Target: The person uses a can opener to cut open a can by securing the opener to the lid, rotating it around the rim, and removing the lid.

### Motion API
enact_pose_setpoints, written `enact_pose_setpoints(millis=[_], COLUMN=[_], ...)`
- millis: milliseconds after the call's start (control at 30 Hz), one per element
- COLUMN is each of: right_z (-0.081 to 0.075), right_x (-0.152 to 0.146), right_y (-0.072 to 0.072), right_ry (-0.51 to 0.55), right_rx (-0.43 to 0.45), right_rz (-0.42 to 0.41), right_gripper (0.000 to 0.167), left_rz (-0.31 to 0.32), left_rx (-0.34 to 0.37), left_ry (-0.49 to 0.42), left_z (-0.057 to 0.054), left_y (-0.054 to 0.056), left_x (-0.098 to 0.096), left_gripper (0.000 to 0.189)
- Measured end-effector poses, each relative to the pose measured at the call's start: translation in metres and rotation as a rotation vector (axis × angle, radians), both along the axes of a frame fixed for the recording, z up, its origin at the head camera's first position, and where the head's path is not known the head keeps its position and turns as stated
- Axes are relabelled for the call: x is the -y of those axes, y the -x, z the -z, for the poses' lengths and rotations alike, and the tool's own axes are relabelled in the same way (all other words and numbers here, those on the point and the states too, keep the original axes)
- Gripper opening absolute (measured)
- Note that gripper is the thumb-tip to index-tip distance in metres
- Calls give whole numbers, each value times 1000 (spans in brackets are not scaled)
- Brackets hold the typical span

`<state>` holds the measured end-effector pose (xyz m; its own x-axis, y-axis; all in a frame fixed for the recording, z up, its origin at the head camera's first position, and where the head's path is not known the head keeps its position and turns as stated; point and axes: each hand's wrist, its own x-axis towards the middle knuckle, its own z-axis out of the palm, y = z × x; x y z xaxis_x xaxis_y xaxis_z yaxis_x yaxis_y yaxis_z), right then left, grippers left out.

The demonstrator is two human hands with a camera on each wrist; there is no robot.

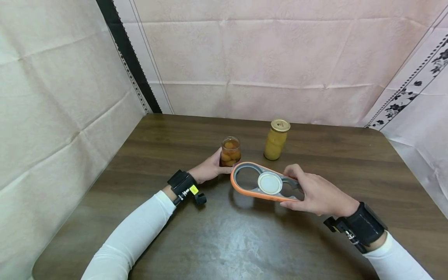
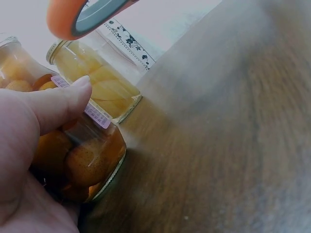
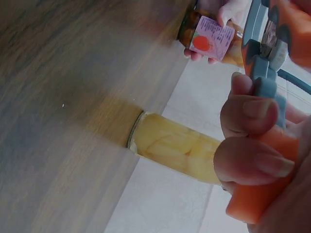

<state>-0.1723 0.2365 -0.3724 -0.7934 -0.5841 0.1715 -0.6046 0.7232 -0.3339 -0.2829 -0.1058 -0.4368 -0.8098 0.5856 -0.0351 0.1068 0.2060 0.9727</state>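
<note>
My left hand (image 1: 211,168) grips a glass jar of round orange-brown fruit (image 1: 230,152), thumb across its pink label (image 2: 98,116). The glass rim at the jar's top shows with no lid on it. In my right hand (image 1: 320,193) is an orange and grey jar opener (image 1: 259,195), held by one end above the table. A round pale disc (image 1: 270,182) sits in the opener's middle ring. The opener's far end overlaps my left thumb's tip in the head view. Seen from the right wrist, curled fingers (image 3: 252,114) wrap the orange grip.
Behind the opener a taller jar of yellow fruit (image 1: 275,144) stands upright with a gold lid (image 1: 280,125). The brown wooden table (image 1: 168,241) runs back to pale cloth (image 1: 280,54) hanging behind. More cloth hangs on the left and right sides.
</note>
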Motion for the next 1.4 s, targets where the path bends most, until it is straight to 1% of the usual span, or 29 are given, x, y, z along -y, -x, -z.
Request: enact_pose_setpoints(millis=[100, 133, 200, 333, 400, 500, 667, 700, 833, 900, 1067, 1233, 1400], right_z=[-1, -2, -2, 0, 2, 4, 6, 6, 7, 8, 11, 13, 15], right_x=[0, 0, 1, 3, 4, 5, 6, 6, 5, 6, 6, 6, 7], right_y=[-1, -2, -2, -1, 0, 1, 3, 4, 4, 4, 4, 4, 4], right_ry=[20, 24, 24, 8, 2, 13, 68, 79, 96, 96, 94, 84, 77], right_rx=[63, 90, 112, 106, 103, 122, 153, 164, 229, 249, 229, 238, 269], right_rz=[28, 35, 37, 5, -11, -31, -86, -96, -105, -114, -173, -200, -190], right_gripper=[61, 59, 55, 49, 48, 44, 17, 16, 26, 29, 38, 34, 33], left_rz=[-19, -30, -59, -134, -160, -170, -170, -172, -175, -180, -188, -187, -191], left_rx=[-2, -6, -15, -21, -18, -21, -32, -32, -31, -30, -34, -51, -49], left_ry=[10, 15, 23, 19, 18, 24, 47, 50, 53, 49, 48, 50, 57], left_z=[0, -1, -1, -1, -1, -1, -2, -2, -2, -2, -1, 1, 0], left_y=[0, 0, 1, 3, 4, 5, 6, 6, 6, 7, 10, 13, 14], left_x=[-1, -1, -1, -1, -1, 0, 0, 0, 1, 1, 0, -1, -2], left_gripper=[80, 80, 80, 79, 79, 80, 82, 82, 81, 80, 79, 78, 79])
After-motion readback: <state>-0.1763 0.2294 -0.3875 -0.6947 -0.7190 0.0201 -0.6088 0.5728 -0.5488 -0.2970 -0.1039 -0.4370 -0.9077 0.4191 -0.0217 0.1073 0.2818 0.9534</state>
